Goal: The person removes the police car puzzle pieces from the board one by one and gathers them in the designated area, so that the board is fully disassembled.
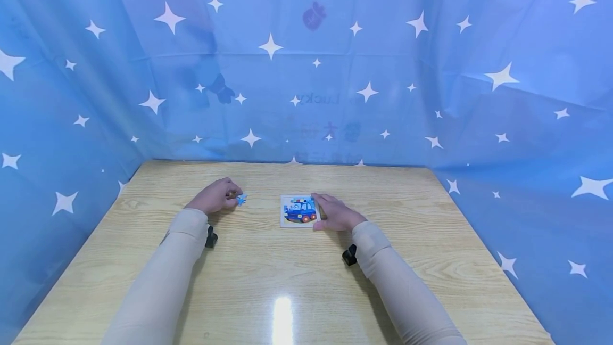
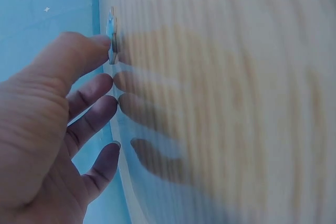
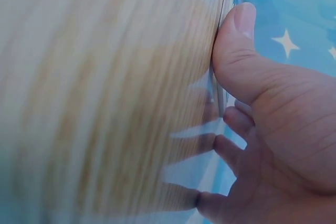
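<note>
A small square jigsaw puzzle [image 1: 298,212] with a pale border and a blue cartoon car lies flat on the table. My right hand [image 1: 337,214] grips its right side, the thumb by the near edge and the index finger by the far one. In the right wrist view the thumb [image 3: 236,51] lies along the puzzle's thin edge, and the other fingertips touch the tabletop. To the left, my left hand [image 1: 216,196] pinches a small blue puzzle piece [image 1: 241,199] at the table surface. The left wrist view shows that piece [image 2: 112,38] edge-on against the thumb; the index finger is mostly hidden.
The light wooden table [image 1: 249,281] reaches back to a blue curtain [image 1: 268,89] with white stars, which also hangs along both sides. A black wrist camera [image 1: 211,237] sits under the left wrist, another black camera [image 1: 350,255] under the right.
</note>
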The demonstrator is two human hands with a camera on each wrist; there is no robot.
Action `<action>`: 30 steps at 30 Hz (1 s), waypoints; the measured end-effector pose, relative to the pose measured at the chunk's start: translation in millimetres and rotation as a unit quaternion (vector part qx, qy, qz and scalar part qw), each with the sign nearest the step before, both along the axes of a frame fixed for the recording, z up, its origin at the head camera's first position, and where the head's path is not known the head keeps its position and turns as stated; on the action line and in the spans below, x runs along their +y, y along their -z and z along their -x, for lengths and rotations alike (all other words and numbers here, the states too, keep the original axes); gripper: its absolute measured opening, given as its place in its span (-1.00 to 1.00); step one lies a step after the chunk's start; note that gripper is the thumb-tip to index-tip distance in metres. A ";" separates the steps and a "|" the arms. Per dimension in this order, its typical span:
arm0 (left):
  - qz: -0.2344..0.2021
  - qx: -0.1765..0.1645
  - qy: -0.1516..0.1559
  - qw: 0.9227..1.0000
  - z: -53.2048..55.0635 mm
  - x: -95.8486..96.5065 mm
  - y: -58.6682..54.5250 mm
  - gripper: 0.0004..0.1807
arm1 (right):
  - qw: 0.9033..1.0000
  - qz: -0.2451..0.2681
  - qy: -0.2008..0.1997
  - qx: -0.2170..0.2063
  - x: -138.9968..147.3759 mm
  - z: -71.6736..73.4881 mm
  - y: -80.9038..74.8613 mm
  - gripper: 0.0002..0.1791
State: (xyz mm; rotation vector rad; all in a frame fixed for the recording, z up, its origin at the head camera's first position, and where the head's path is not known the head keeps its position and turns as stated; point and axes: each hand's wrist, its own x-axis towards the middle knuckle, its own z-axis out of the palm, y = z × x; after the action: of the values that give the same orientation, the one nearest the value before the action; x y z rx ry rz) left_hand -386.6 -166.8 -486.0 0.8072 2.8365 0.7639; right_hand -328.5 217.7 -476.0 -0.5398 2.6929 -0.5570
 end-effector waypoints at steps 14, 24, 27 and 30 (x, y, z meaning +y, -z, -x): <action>-0.019 -0.014 -0.007 1.000 -8.6 10.4 -10.8 -0.66 | 1.000 0.000 0.004 0.004 -1.0 0.3 1.1 0.06; -0.014 -0.001 0.005 1.000 -10.4 39.0 -17.0 -0.68 | 1.000 0.005 0.001 0.005 -0.5 0.1 0.5 0.07; -0.005 0.008 0.013 1.000 -10.5 51.4 -18.5 -0.68 | 1.000 0.004 0.000 0.005 0.4 -0.7 -0.3 0.07; -0.004 -0.001 0.021 1.000 -10.6 65.8 -19.8 -0.67 | 1.000 0.002 -0.002 0.004 0.7 -0.8 -0.5 0.07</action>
State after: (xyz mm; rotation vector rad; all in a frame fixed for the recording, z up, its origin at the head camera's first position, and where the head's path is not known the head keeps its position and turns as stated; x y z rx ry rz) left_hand -376.0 -101.0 -466.3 0.8624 2.8068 0.7707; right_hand -327.7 218.4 -475.6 -0.5484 2.6988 -0.5604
